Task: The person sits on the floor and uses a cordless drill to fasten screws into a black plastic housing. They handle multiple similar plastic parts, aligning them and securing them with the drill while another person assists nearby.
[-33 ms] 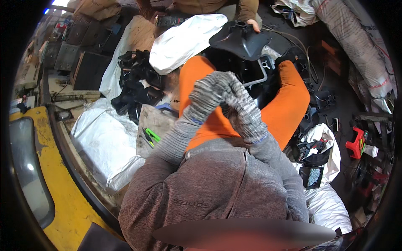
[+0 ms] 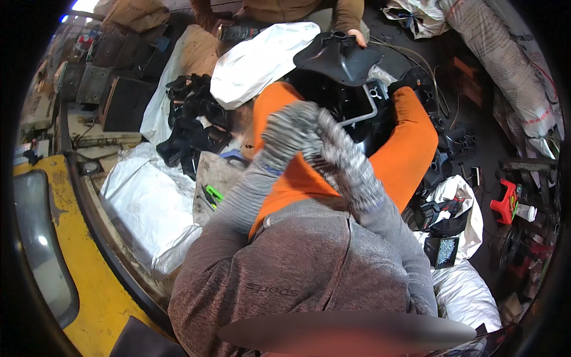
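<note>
My left hand [image 2: 291,131] and my right hand [image 2: 344,152], both in grey knitted gloves, meet in front of my chest, above my orange-trousered legs. The fingers of both are curled in and pressed against each other. Motion smears them, and anything between them is hidden. Just beyond my hands lie black plastic parts and a bent metal bar [image 2: 373,107] between my knees. Above these is a broad black plastic piece [image 2: 339,59], gripped at its right side by a co-worker's hand [image 2: 358,38].
Left lie black parts [image 2: 193,119], a white sack [image 2: 146,202] and a green-handled cutter [image 2: 213,193]. On the right are a power drill [image 2: 440,211], a box of screws [image 2: 443,253] and a red stool [image 2: 505,201]. A white bag [image 2: 259,62] is ahead; a yellow panel [image 2: 89,268] stands at left.
My two hands have shifted slightly against each other and look more blurred. My view has moved a little; the co-worker's hand stays on the black piece.
</note>
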Action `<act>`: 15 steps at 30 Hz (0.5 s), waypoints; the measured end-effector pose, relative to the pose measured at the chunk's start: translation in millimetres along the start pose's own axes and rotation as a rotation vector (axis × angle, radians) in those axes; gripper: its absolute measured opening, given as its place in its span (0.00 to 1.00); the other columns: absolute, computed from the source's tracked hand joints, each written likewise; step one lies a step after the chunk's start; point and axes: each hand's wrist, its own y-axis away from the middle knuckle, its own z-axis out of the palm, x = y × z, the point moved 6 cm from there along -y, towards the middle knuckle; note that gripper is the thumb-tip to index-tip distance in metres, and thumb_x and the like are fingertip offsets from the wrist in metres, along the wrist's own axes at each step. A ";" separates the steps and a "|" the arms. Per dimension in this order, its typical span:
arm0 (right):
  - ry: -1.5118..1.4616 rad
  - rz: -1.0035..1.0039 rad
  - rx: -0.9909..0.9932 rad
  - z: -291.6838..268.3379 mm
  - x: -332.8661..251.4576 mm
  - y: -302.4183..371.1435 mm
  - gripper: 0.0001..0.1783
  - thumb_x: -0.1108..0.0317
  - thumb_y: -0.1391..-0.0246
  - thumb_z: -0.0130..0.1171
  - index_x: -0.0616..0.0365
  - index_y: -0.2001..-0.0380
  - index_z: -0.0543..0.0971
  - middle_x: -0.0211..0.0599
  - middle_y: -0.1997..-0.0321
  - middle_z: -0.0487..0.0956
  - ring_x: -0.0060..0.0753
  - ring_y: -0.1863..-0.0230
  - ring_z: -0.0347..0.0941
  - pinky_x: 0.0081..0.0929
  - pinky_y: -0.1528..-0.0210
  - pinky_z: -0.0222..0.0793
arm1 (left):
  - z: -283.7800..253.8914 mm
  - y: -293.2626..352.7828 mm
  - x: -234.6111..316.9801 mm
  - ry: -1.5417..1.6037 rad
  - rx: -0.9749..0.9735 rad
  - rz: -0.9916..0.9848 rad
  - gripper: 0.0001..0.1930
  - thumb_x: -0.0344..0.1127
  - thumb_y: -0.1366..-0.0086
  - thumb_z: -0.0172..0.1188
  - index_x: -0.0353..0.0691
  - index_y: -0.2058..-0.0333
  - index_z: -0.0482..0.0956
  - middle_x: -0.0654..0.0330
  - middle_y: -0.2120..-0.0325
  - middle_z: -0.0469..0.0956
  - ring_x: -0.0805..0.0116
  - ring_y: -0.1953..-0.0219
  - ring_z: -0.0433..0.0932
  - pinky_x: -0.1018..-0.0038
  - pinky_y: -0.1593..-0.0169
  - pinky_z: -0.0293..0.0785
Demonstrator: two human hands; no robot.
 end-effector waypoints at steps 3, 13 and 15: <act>0.147 0.095 -0.117 -15.0 4.9 24.8 0.30 0.68 0.36 0.55 0.66 0.34 0.61 0.44 0.31 0.63 0.35 0.30 0.59 0.30 0.28 0.54 | -1.8 -5.2 -41.0 -0.198 -0.067 -0.030 0.19 0.37 0.40 0.60 0.43 0.49 0.76 0.55 0.55 0.79 0.58 0.49 0.78 0.62 0.43 0.73; 0.984 -0.411 0.085 -53.4 -73.5 75.7 0.63 0.44 0.54 0.71 0.60 0.27 0.44 0.52 0.25 0.51 0.47 0.24 0.47 0.44 0.26 0.41 | -39.4 -31.7 -13.5 0.970 -0.402 -0.547 0.13 0.37 0.33 0.55 0.38 0.54 0.78 0.60 0.57 0.80 0.69 0.57 0.80 0.74 0.57 0.78; 0.731 -0.497 -0.045 -22.7 -49.8 35.6 0.69 0.39 0.61 0.75 0.61 0.28 0.45 0.50 0.26 0.54 0.44 0.25 0.50 0.39 0.26 0.43 | -54.0 -60.2 71.6 0.744 -0.133 0.046 0.15 0.36 0.31 0.52 0.38 0.50 0.76 0.61 0.54 0.80 0.66 0.57 0.80 0.69 0.52 0.77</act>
